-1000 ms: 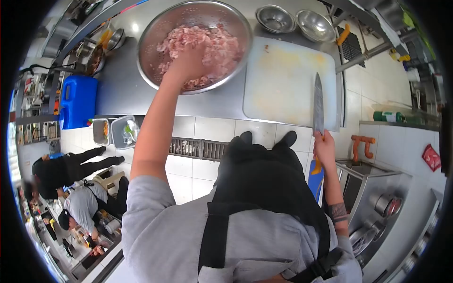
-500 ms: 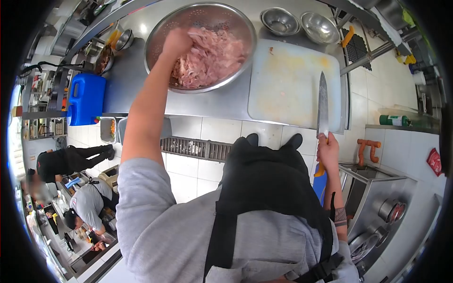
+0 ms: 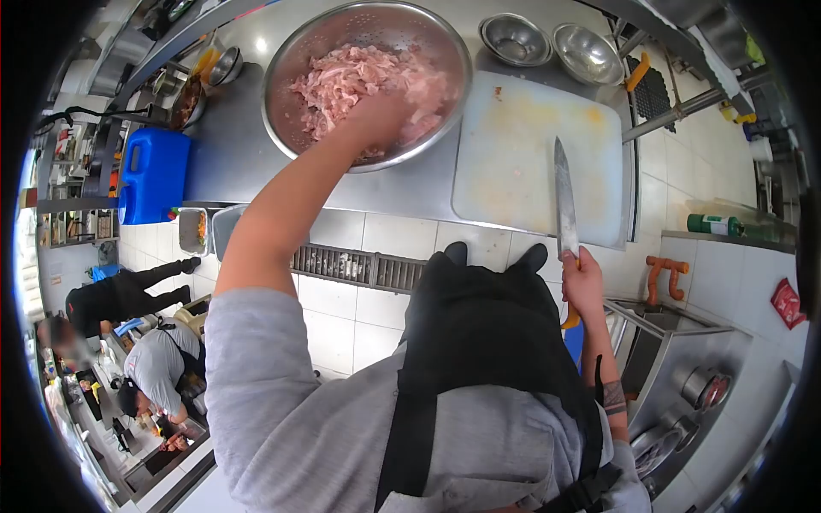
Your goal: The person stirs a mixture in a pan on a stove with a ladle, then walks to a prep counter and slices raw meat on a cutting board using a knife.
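Note:
A large perforated steel bowl (image 3: 282, 103) holds a heap of sliced raw pink meat (image 3: 355, 73). My left hand (image 3: 383, 118) reaches into the lower right part of the meat; its fingers are hidden and blurred, so their grip cannot be made out. In my right hand (image 3: 583, 278) is the yellow handle of a long knife (image 3: 565, 201), its blade pointing away from me over the right part of the white cutting board (image 3: 534, 158). The board lies just right of the bowl and bears yellowish stains and a small brown scrap.
Two steel bowls (image 3: 516, 40) stand behind the board. A blue jug (image 3: 156, 175) is on the counter's left end. Below it are grey bins (image 3: 193, 231). Two other people (image 3: 162, 368) are at the lower left. A steel unit (image 3: 684, 359) stands at the right.
My left hand lifted to the bowl's upper left side, then came down and right into the meat, which has shifted. The knife in my right hand has swung slightly left.

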Available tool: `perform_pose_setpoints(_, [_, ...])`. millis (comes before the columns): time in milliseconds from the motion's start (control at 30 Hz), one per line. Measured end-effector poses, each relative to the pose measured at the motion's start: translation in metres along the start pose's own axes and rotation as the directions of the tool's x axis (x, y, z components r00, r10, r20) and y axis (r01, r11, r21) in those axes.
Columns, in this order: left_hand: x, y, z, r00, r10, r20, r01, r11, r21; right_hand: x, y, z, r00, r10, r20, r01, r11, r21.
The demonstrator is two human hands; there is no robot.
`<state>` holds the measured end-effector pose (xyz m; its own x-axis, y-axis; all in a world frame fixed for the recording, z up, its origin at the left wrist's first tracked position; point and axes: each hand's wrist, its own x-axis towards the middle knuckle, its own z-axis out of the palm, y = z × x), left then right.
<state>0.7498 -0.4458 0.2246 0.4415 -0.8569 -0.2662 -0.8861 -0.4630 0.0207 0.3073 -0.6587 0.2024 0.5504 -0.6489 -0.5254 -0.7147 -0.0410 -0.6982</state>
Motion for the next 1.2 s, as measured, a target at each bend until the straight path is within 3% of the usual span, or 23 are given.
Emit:
perform_pose_setpoints(167, [0.017, -0.014, -0.022, 0.994, -0.029, 0.110, 0.023, 0.998, 0.056, -0.008, 0.003, -0.002, 1.000, 0.022, 0.000, -0.022, 1.000, 0.010])
perform_pose_setpoints(233, [0.002, -0.025, -0.044, 0.991, -0.124, -0.056, 0.113, 0.980, -0.161, -0.008, 0.009, -0.007, 0.999, 0.034, -0.008, -0.034, 0.999, 0.013])
perform_pose_setpoints(267, [0.002, -0.044, -0.043, 0.991, -0.119, -0.053, 0.110, 0.981, -0.157, -0.008, 0.015, -0.010, 0.998, 0.049, -0.028, -0.049, 0.999, 0.008])
perform_pose_setpoints(333, [0.003, -0.088, -0.035, 0.938, -0.094, -0.332, 0.055, 0.990, -0.127, -0.007, 0.029, -0.014, 0.996, 0.064, -0.054, -0.063, 0.998, 0.015])
perform_pose_setpoints(367, [-0.004, -0.088, -0.038, 0.939, -0.095, -0.329, 0.056, 0.990, -0.127, -0.008, 0.030, -0.015, 0.997, 0.066, -0.051, -0.065, 0.998, 0.015])
perform_pose_setpoints(433, [-0.024, -0.079, -0.057, 0.898, -0.144, -0.415, 0.238, 0.954, 0.184, -0.008, 0.030, -0.018, 0.992, 0.122, -0.034, -0.119, 0.990, 0.076])
perform_pose_setpoints(467, [-0.031, -0.068, -0.067, 0.924, -0.211, -0.318, 0.289, 0.930, 0.225, -0.007, 0.029, -0.017, 0.992, 0.121, -0.036, -0.118, 0.990, 0.078])
perform_pose_setpoints(500, [-0.038, -0.051, -0.076, 0.925, -0.207, -0.318, 0.287, 0.930, 0.228, -0.006, 0.029, -0.016, 0.993, 0.109, -0.040, -0.106, 0.992, 0.074])
perform_pose_setpoints(567, [-0.047, -0.017, -0.084, 0.970, -0.194, 0.149, 0.205, 0.977, -0.060, -0.005, 0.027, -0.012, 0.994, 0.100, -0.043, -0.097, 0.993, 0.072])
perform_pose_setpoints(700, [-0.047, -0.001, -0.027, 0.974, -0.201, 0.103, 0.201, 0.980, 0.018, -0.004, 0.000, -0.003, 0.999, 0.049, 0.008, -0.049, 0.999, 0.007])
perform_pose_setpoints(767, [-0.035, -0.018, -0.027, 0.966, -0.137, 0.218, 0.131, 0.991, 0.039, -0.007, -0.003, -0.001, 0.999, 0.041, 0.026, -0.041, 0.999, -0.016])
perform_pose_setpoints(833, [-0.028, -0.044, -0.015, 0.985, -0.090, 0.145, 0.089, 0.996, 0.018, -0.005, -0.003, 0.000, 0.999, -0.024, 0.035, 0.025, 0.999, -0.032])
perform_pose_setpoints(900, [-0.023, -0.064, -0.016, 0.999, -0.002, -0.043, 0.001, 0.999, -0.033, -0.009, -0.004, -0.002, 1.000, -0.006, 0.022, 0.007, 1.000, -0.022])
perform_pose_setpoints(967, [-0.020, -0.080, -0.027, 0.999, -0.018, -0.045, 0.016, 0.999, -0.047, -0.014, 0.004, -0.004, 1.000, 0.022, 0.009, -0.022, 1.000, -0.018])
perform_pose_setpoints(1033, [-0.027, -0.090, -0.052, 0.977, -0.172, -0.124, 0.137, 0.958, -0.250, -0.014, 0.023, -0.010, 1.000, 0.025, -0.013, -0.025, 1.000, -0.011])
perform_pose_setpoints(1067, [-0.029, -0.106, -0.056, 0.977, -0.172, -0.122, 0.138, 0.958, -0.250, -0.011, 0.038, -0.012, 1.000, 0.027, -0.012, -0.027, 1.000, -0.012])
perform_pose_setpoints(1133, [-0.029, -0.139, -0.065, 0.852, -0.455, -0.260, 0.257, 0.796, -0.548, -0.004, 0.066, -0.012, 0.999, -0.023, -0.032, 0.023, 1.000, 0.005])
perform_pose_setpoints(1167, [-0.031, -0.138, -0.065, 0.850, -0.458, -0.259, 0.260, 0.793, -0.550, -0.007, 0.060, -0.012, 0.999, -0.025, -0.029, 0.025, 1.000, 0.001])
perform_pose_setpoints(1200, [-0.034, -0.133, -0.067, 0.890, -0.360, -0.282, 0.283, 0.918, -0.277, -0.012, 0.049, -0.013, 0.999, 0.024, -0.023, -0.023, 0.999, 0.025])
